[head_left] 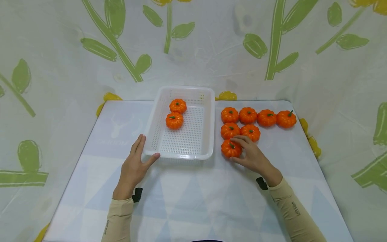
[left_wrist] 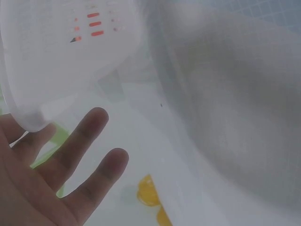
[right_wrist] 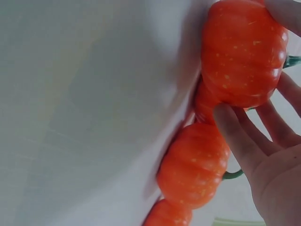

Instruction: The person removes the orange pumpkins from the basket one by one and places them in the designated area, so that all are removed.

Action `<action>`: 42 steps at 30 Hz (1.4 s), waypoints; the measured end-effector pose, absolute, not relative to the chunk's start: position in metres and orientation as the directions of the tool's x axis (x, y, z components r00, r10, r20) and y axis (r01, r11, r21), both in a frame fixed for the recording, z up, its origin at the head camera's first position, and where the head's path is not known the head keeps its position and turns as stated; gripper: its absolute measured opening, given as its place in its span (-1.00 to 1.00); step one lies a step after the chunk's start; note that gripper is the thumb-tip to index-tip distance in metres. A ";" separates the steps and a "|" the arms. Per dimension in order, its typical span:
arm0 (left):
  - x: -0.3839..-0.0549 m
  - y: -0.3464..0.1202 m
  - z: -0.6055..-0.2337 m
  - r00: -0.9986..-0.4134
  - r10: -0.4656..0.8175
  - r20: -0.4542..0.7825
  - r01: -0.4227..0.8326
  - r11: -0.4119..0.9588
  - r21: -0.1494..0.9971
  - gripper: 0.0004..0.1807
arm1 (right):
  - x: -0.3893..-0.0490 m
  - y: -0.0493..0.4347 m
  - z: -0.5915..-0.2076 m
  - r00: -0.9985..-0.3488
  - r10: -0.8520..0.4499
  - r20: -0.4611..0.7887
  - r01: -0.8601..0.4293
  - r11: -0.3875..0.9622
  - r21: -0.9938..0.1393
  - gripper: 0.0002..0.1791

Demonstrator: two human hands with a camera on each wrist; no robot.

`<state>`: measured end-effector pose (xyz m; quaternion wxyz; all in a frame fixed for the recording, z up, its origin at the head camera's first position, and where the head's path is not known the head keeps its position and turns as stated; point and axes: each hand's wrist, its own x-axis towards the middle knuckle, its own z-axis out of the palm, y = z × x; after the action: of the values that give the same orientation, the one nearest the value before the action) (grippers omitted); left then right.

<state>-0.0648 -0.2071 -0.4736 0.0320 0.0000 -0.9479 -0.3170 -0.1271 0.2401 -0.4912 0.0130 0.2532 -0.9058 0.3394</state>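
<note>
My right hand (head_left: 252, 156) grips a small orange pumpkin (head_left: 231, 149), its thumb on the near side and fingers on the far side. In the right wrist view, the held pumpkin (right_wrist: 244, 54) shows a green stem, with the fingers around its side. Two more pumpkins (head_left: 250, 133) sit just behind it, and a row of several pumpkins (head_left: 267, 118) lies beyond them. With straight, spread fingers, my left hand (head_left: 133, 169) is at the near left corner of a white plastic basket (head_left: 178, 156). Two pumpkins (head_left: 174, 120) rest inside the basket, towards its left side.
A pale cloth with blue triangles covers the table (head_left: 178, 191). Behind it rises a light curtain (head_left: 211, 50) printed with green stems and leaves. Yellow flower prints (head_left: 314, 147) show past the table's edges.
</note>
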 end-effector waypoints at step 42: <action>-0.068 -0.208 -0.486 -0.966 0.007 0.257 0.149 0.831 0.537 0.05 | -0.142 0.217 -0.468 -0.821 -0.390 0.418 -0.570 0.519 -0.636 -0.27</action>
<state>-0.0677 -0.2084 -0.4864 0.1231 -0.0413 -0.9487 -0.2882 -0.1423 0.2172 -0.4685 0.1117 0.2778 -0.8644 0.4039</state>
